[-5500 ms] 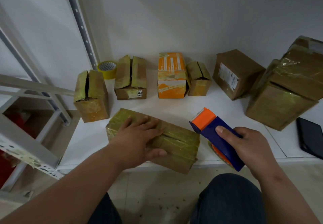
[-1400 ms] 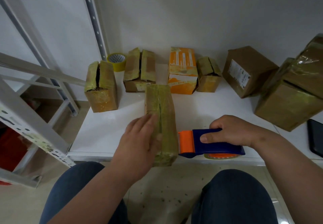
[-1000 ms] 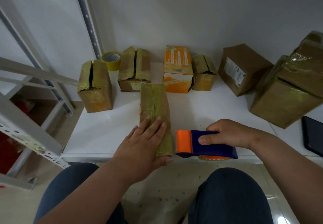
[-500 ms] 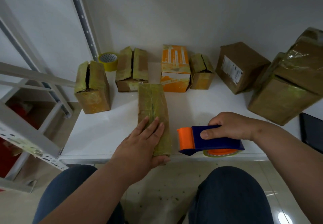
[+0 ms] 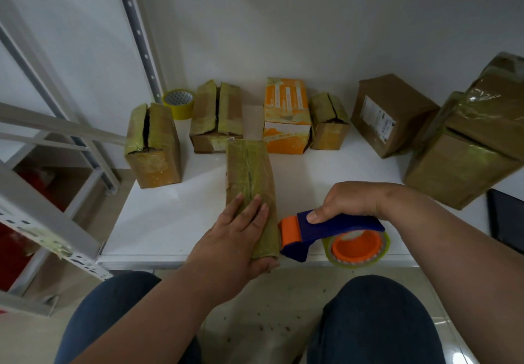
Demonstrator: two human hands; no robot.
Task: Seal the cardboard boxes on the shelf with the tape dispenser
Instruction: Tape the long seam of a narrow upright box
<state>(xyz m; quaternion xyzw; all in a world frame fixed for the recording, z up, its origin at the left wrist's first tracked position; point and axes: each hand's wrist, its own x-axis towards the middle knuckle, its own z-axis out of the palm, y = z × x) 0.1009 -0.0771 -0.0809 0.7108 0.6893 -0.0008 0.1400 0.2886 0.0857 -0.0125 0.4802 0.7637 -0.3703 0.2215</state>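
A long narrow cardboard box wrapped in yellowish tape lies lengthwise on the white shelf, its near end at the front edge. My left hand lies flat on that near end, fingers straight, thumb under the box's front end. My right hand grips the blue handle of the tape dispenser. The dispenser's orange nose touches the box's right side near the front, and its orange tape roll tilts toward me.
Several boxes line the back: a split-top box, a flapped box, an orange box, a small box, larger boxes at right. A yellow tape roll sits back left. A dark phone lies far right. Metal shelf struts stand left.
Since 5.5 s ago the long box was turned from crosswise to lengthwise. In the last second the dispenser tilted, showing its roll, with its nose staying against the box's right side.
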